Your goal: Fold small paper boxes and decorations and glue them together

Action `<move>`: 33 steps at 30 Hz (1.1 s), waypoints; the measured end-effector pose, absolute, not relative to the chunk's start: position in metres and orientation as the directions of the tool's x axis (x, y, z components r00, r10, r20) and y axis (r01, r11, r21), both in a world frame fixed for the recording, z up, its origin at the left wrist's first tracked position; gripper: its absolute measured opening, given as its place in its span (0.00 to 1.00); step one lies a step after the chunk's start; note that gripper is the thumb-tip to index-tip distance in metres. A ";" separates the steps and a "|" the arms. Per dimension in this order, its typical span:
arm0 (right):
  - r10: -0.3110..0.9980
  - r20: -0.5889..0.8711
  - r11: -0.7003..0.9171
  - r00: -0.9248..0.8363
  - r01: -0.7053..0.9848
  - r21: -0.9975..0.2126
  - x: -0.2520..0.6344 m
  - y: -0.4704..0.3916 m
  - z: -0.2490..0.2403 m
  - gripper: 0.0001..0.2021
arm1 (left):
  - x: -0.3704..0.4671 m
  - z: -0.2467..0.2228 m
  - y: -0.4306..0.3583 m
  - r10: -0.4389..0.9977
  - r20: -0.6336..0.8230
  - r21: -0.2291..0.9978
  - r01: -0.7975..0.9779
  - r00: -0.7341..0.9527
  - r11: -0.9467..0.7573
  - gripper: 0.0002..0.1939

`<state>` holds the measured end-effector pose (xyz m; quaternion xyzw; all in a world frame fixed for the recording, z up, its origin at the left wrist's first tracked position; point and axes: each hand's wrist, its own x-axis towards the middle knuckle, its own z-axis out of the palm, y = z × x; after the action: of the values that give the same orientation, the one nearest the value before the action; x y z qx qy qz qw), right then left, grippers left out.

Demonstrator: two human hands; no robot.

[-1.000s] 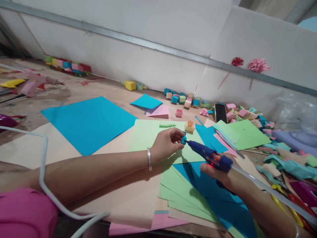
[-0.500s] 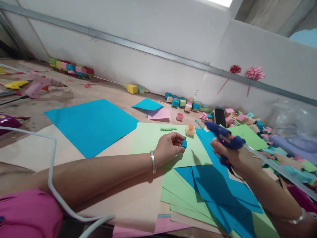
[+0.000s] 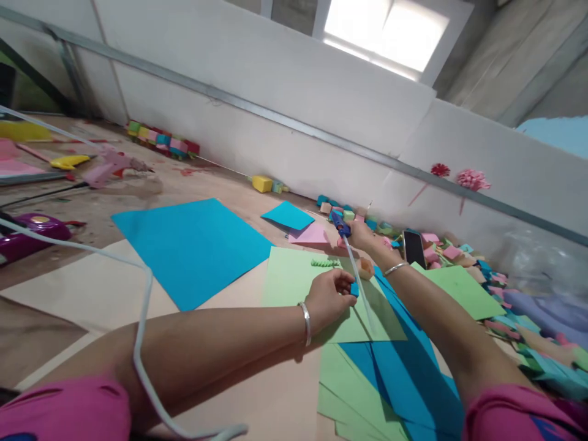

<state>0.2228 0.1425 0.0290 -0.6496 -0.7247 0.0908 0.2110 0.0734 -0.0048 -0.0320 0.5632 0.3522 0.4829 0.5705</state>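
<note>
My left hand (image 3: pixel 327 300) is closed around a small blue paper cube (image 3: pixel 354 289) above a light green sheet (image 3: pixel 289 278). Farther back, my right hand (image 3: pixel 362 235) grips a dark blue glue gun (image 3: pixel 340 223), near the row of little paper boxes by the wall. A long clear glue stick (image 3: pixel 361 283) sticks out of the gun's rear toward me, passing in front of a peach paper box (image 3: pixel 366 267). A green twisted paper strip (image 3: pixel 325 263) lies on the green sheet just beyond my left hand.
A big blue sheet (image 3: pixel 193 251) lies at left. A phone (image 3: pixel 414 248) stands among colourful paper pieces at right. At far left are a pink glue gun (image 3: pixel 110 167) and a purple object (image 3: pixel 34 234). A white cable (image 3: pixel 146 318) crosses my left arm.
My right hand has carried the glue gun left and away from me, toward the back of the table. The left hand still holds the blue cube. The view has tilted up.
</note>
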 end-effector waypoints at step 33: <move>0.730 0.649 0.453 -0.213 0.862 -0.228 0.234 -0.095 0.012 0.07 | 0.067 -0.012 -0.027 0.768 0.470 0.811 0.130 0.436 -0.570 0.29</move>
<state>0.2342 -0.0953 0.0124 -0.5147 -0.7733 -0.0914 0.3589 0.0670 -0.0268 -0.0123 0.7670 0.2926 0.4434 0.3597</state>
